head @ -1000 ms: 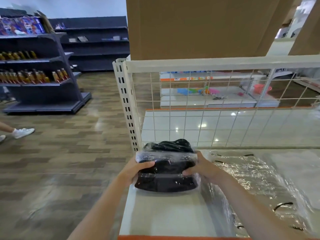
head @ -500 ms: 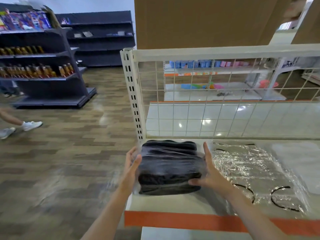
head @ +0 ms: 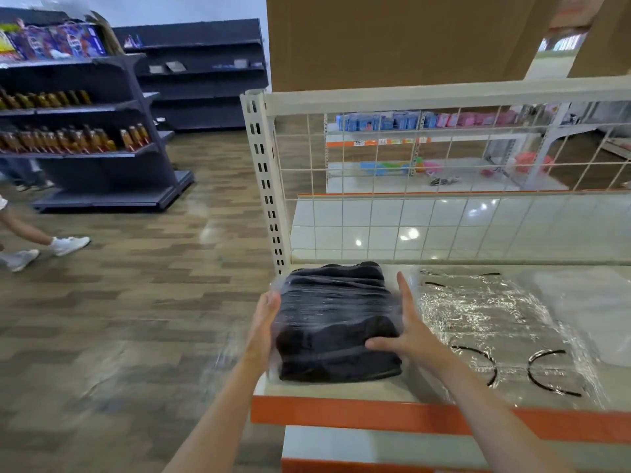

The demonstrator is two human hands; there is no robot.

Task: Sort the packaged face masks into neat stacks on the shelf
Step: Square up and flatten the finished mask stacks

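Note:
A stack of black face masks in clear plastic (head: 336,319) lies at the left end of the white shelf (head: 341,390). My left hand (head: 266,319) presses flat against the stack's left side with straight fingers. My right hand (head: 406,329) lies along its right side, fingers straight and thumb resting on the top front. To the right, clear packs of white masks with black ear loops (head: 495,336) lie flat on the shelf.
A white wire grid back panel (head: 444,158) and a slotted upright post (head: 266,179) bound the shelf. An orange strip (head: 375,414) edges its front. Dark shelves with bottles (head: 68,138) stand far left. A person's legs in white shoes (head: 41,247) cross the wooden floor.
Both hands went from gripping the black pack to lying flat along its sides. The pack now lies squared on the shelf, and my view has pulled back.

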